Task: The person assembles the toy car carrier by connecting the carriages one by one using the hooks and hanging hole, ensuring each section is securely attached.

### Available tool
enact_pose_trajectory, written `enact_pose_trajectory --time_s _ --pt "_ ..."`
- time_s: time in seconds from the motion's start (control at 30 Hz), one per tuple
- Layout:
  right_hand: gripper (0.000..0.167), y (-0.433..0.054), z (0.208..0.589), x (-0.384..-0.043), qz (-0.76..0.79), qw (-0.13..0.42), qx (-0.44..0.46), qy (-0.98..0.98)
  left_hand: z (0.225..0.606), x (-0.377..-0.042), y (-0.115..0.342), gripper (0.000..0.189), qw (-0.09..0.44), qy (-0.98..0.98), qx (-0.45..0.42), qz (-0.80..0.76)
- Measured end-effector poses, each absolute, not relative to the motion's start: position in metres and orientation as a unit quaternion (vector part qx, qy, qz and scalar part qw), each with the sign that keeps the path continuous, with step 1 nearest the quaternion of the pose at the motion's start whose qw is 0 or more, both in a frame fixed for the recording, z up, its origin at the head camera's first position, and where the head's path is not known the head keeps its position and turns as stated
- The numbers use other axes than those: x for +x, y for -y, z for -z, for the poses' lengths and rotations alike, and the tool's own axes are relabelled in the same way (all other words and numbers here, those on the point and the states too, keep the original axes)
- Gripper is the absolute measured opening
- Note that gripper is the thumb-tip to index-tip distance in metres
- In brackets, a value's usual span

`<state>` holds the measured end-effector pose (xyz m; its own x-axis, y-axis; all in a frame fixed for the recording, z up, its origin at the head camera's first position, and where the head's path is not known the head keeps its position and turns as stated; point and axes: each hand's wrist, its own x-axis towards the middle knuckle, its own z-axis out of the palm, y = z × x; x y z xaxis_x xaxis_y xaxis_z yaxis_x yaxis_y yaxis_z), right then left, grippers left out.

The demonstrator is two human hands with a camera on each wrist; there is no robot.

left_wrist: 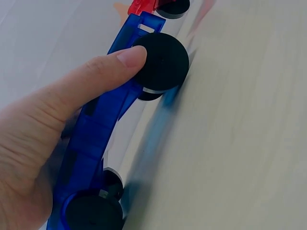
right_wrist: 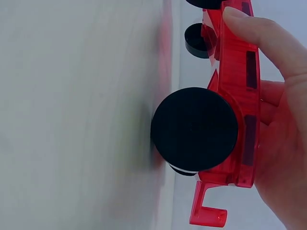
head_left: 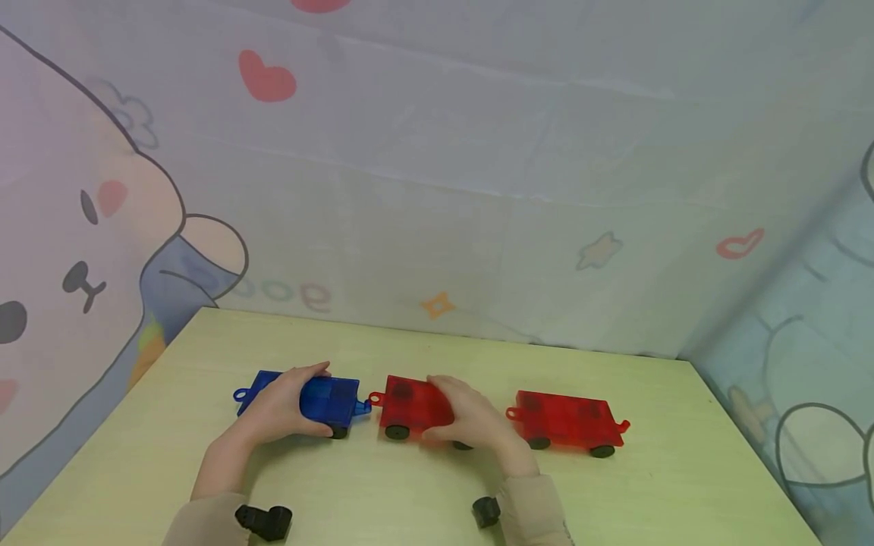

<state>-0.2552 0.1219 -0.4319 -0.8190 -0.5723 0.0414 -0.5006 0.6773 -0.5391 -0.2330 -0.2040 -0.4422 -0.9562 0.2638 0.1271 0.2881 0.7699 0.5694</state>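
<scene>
Head view, blue car (head_left: 331, 400) crosswise, hook (head_left: 363, 409) rightward

Plain blue car (head_left: 329, 402); middle red car (head_left: 411, 406) and right-hand red car (head_left: 568, 418), likewise in one colour each; wheels (right_wrist: 194, 129) black. Tabletop (head_left: 362, 493) pale yellow, faintly streaked. Backdrop (head_left: 423, 152) pale grey, printed with pink-red hearts (head_left: 268, 80), an orange four-pointed star (head_left: 438, 305) and a cartoon animal (head_left: 75, 174) outlined in dark grey, with pink cheeks and blue clothing. Sleeves (head_left: 212, 522) beige; wrist devices (head_left: 266, 522) black.
</scene>
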Motion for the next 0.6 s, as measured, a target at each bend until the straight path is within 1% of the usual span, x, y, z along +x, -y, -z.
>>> enact_pose_trajectory --time_s 0.6 --pt "0.082 -0.1174 0.43 -0.253 0.272 0.07 -0.296 -0.913 0.4421 -0.2327 0.2025 0.106 0.018 0.939 -0.143 0.311"
